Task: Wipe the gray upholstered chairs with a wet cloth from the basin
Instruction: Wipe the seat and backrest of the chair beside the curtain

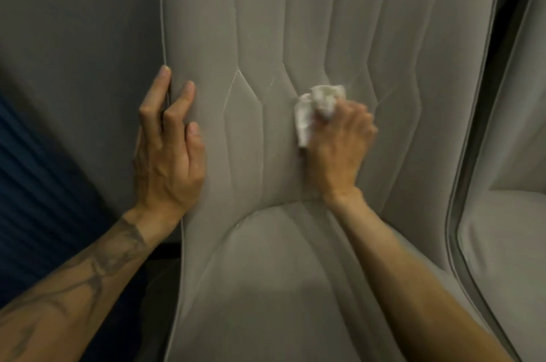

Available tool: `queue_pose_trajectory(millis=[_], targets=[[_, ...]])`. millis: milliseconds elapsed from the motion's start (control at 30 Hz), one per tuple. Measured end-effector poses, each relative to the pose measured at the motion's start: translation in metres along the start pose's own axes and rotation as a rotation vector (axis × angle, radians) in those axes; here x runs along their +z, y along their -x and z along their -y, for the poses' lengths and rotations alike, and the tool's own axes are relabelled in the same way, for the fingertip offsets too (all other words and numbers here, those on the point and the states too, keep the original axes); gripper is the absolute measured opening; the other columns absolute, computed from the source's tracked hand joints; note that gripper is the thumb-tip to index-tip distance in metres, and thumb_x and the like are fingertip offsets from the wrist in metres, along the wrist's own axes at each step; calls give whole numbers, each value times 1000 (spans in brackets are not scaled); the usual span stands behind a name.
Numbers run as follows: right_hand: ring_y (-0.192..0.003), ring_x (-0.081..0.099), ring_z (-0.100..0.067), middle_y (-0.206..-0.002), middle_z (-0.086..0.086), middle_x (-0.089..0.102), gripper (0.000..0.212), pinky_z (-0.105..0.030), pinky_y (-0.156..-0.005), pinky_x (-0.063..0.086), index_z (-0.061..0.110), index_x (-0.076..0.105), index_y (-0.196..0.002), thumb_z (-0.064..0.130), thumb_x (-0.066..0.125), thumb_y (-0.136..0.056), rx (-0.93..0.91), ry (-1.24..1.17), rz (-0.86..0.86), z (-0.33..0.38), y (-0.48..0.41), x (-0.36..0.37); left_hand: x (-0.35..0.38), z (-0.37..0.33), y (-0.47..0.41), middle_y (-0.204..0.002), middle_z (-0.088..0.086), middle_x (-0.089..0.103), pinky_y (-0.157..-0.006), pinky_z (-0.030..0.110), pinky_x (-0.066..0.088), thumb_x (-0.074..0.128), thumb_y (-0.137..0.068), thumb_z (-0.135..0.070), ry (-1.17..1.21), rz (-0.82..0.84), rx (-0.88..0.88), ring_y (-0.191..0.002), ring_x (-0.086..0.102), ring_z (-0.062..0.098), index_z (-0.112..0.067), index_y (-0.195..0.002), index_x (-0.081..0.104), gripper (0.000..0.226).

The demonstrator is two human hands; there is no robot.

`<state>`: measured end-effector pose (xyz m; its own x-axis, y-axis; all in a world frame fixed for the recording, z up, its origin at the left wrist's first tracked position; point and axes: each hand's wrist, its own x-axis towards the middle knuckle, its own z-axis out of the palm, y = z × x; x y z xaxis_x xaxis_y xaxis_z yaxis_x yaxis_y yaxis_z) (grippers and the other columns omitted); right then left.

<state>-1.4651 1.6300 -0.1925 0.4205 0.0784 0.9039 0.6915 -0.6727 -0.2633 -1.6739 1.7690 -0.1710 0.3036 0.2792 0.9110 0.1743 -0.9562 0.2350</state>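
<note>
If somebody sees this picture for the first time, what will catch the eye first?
The crumpled white cloth stands out most, bright against the gray chair backrest, gripped by the right hand at the middle of the quilted panel. Next comes the left hand, resting with fairly straight fingers on the backrest's left edge. A second gray chair shows at the right border.

A plain grey wall (pixel 74 21) is seen at upper left; below it, a dark blue ribbed panel (pixel 35 184) is caught along the left edge, its material unclear.
</note>
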Motion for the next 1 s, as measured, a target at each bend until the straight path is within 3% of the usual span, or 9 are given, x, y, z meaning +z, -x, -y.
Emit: queue_pose_trajectory(millis=[133,267,367,467,567,667,767,900,1000], targets=[[-96,50,-30,-106,-15,62,25,-42,-81,35,14,42,-113,34,50,-100,359,-12,-147,9,5,4,1,-2,0,-161,31,32,-125,22,27,42,-108,-6,-7,-12,0,-151,37,32,1,-150,46,43],[-87,50,-31,-102,-11,56,20,-43,-78,37,11,49,-111,29,47,-101,83,-143,116,86,71,0,1,0,-1,-161,31,29,-126,22,25,41,-108,-6,7,-14,24,-155,26,14,2,-150,45,43],[-86,46,-28,-100,-7,53,20,-38,-77,33,18,47,-108,26,58,-94,-168,-187,194,38,62,-4,1,1,-2,-160,31,30,-127,22,22,40,-108,-8,10,-33,46,-157,19,5,3,-149,45,43],[-84,53,-33,-95,-15,60,23,-41,-74,33,14,48,-106,24,61,-90,95,-16,75,-11,36,-8,2,-1,-1,-158,35,32,-128,24,21,40,-108,-7,1,-51,31,-155,25,16,4,-149,46,42],[-98,58,-38,-113,-19,61,35,-45,-87,39,3,54,-119,31,42,-102,432,-7,105,43,48,-9,3,-4,-1,-158,36,31,-128,24,21,39,-108,-5,7,-38,34,-154,27,22,6,-148,46,42],[-90,50,-31,-103,-11,54,29,-45,-79,41,10,48,-112,35,37,-102,259,-179,266,112,83,-16,1,-2,0,-159,35,31,-127,22,22,40,-108,-6,0,-29,35,-153,27,18,4,-149,45,42],[-84,51,-32,-95,-12,56,22,-44,-73,40,10,53,-105,28,57,-95,70,-104,283,64,77,-17,2,-2,0,-158,36,32,-127,21,22,42,-107,-3,-3,-36,46,-152,29,20,4,-149,45,43],[-89,57,-36,-102,-16,59,27,-44,-77,41,4,58,-109,28,57,-96,447,-17,238,53,66,-18,1,-3,0,-158,36,32,-127,22,22,42,-107,-3,-7,-43,35,-152,31,25,4,-149,46,42],[-85,51,-31,-101,-10,52,24,-44,-74,40,9,52,-111,29,46,-99,317,-190,261,113,93,-24,0,-3,0,-159,35,31,-126,23,24,42,-108,-5,-9,-24,31,-152,29,18,3,-150,45,42]])
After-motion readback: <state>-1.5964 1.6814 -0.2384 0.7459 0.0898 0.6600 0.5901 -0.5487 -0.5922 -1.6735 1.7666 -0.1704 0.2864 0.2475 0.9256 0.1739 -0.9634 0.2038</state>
